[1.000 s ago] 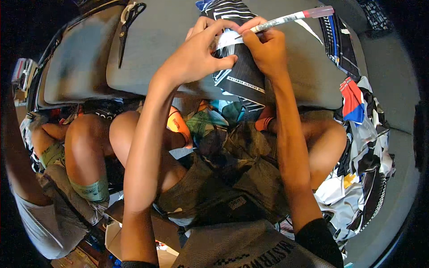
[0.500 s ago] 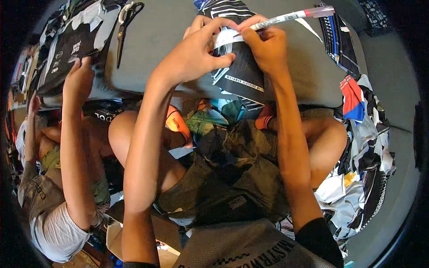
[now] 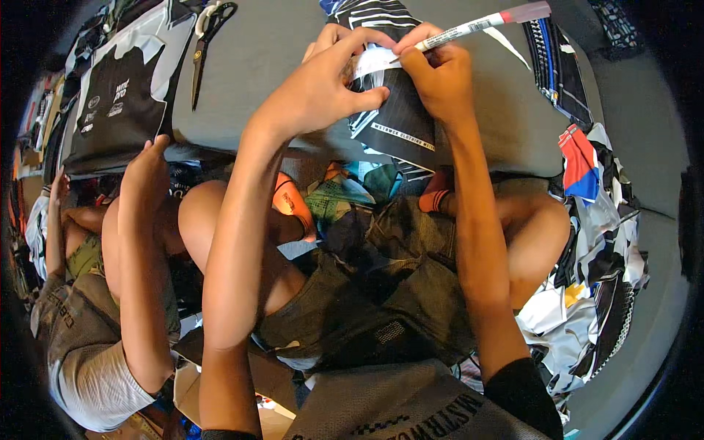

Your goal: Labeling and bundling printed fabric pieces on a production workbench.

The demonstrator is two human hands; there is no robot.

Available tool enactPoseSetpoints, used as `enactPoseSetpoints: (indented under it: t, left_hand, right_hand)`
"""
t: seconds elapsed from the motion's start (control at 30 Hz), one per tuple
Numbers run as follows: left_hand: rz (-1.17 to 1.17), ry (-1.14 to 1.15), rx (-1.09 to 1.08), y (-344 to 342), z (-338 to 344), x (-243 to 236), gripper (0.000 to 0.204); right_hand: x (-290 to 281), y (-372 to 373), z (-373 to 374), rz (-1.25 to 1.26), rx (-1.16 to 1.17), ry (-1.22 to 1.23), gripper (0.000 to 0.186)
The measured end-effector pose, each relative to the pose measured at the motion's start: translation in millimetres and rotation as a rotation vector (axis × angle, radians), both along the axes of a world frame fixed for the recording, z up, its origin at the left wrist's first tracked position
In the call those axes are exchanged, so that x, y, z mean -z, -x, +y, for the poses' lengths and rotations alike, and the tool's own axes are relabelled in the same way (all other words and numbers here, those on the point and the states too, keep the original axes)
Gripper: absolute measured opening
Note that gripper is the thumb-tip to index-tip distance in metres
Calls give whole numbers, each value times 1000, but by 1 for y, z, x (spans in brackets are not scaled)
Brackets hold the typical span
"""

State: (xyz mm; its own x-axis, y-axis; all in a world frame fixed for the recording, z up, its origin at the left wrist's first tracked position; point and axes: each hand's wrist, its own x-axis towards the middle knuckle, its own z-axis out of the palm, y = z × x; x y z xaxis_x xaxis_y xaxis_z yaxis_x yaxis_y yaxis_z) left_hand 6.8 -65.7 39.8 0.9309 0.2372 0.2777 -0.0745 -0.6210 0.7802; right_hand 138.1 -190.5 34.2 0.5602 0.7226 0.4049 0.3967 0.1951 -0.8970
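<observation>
A bundle of black printed fabric pieces [image 3: 400, 110] with white stripes lies on the grey cushioned surface in front of me. A white strip [image 3: 375, 64] crosses it. My left hand [image 3: 330, 81] rests over the bundle's left side, thumb and index finger spread apart around the strip. Some of its other fingers are partly hidden behind. My right hand [image 3: 444, 73] pinches a white marker pen [image 3: 469, 28] with a red band and dull pink end. The pen slants up to the right, its lower end at the strip's right side, close to my left index fingertip.
Black-handled scissors [image 3: 202, 55] lie left of the bundle. Beyond them are black and white fabric panels [image 3: 121, 95], beside a co-worker's hand [image 3: 147, 169]. At right sit striped pieces [image 3: 554, 66] and a heap of scraps [image 3: 587, 279]. An open cardboard box [image 3: 187, 389] stands lower left.
The co-worker's hand has drawn back toward the near edge of the black panel, uncovering more of it. My hands and the pen have shifted only slightly.
</observation>
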Motion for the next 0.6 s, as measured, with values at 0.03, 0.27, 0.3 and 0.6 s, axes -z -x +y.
enactPoseSetpoints:
  t: [0.03,0.27,0.3,0.6]
  left_hand:
    - [3,5,-4,2,-1,0,51]
    - [24,33,-5,3,-1,-1,50]
    - [36,22,-13,3,-1,-1,50]
    - [25,39,-3,4,0,1,50]
  right_hand:
    - [0,1,0,8,-3,-14,10]
    - [0,4,-1,35,12,1,10]
    - [-1,4,-1,36,14,18,9]
    - [5,1,-2,20,-6,4,9]
